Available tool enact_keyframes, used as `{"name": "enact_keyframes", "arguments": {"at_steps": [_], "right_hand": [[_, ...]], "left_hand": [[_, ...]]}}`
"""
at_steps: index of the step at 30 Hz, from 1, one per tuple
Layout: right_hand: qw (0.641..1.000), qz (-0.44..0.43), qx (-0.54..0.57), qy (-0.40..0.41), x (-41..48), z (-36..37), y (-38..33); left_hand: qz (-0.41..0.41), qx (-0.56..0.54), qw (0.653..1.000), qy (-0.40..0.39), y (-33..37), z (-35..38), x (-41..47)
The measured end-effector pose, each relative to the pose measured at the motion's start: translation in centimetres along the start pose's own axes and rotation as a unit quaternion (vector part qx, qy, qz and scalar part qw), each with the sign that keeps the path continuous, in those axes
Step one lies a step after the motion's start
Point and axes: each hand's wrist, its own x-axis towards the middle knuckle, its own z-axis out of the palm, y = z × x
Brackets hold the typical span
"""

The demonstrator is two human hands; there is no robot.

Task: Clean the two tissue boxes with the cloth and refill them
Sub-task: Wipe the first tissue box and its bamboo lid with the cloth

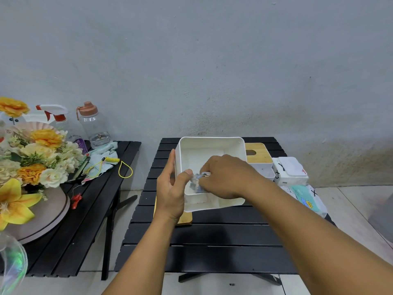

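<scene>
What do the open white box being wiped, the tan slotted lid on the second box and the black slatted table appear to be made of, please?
The open white box looks like smooth moulded plastic: uniform walls, rounded corners. The tan slotted lid looks like bamboo or light wood, by its colour. The black slatted table has matte, even slats, perhaps painted metal or wood; unclear which.

Two tissue boxes [210,139], two black tables [212,235], two bottles [95,128], two tissue packs [291,169], one cloth [198,182].
</scene>
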Motion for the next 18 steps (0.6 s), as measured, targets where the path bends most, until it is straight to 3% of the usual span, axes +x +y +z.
{"name": "enact_keyframes", "arguments": {"at_steps": [4, 11, 18], "right_hand": [[0.989, 0.029, -0.131, 0.061, -0.3, 0.2, 0.7], [0.973, 0.044, -0.116, 0.196, 0.4, 2.2, 1.7], [0.978, 0.034, -0.175, 0.108, 1.0, 3.5, 2.5]], "left_hand": [[-0.01, -0.015, 1.0, 0.019, 0.0, -0.1, 0.0], [0.006, 0.003, 1.0, 0.0, -0.1, 0.3, -0.2], [0.013, 0.027, 0.999, -0.027, 0.3, 1.0, -0.9]]}}
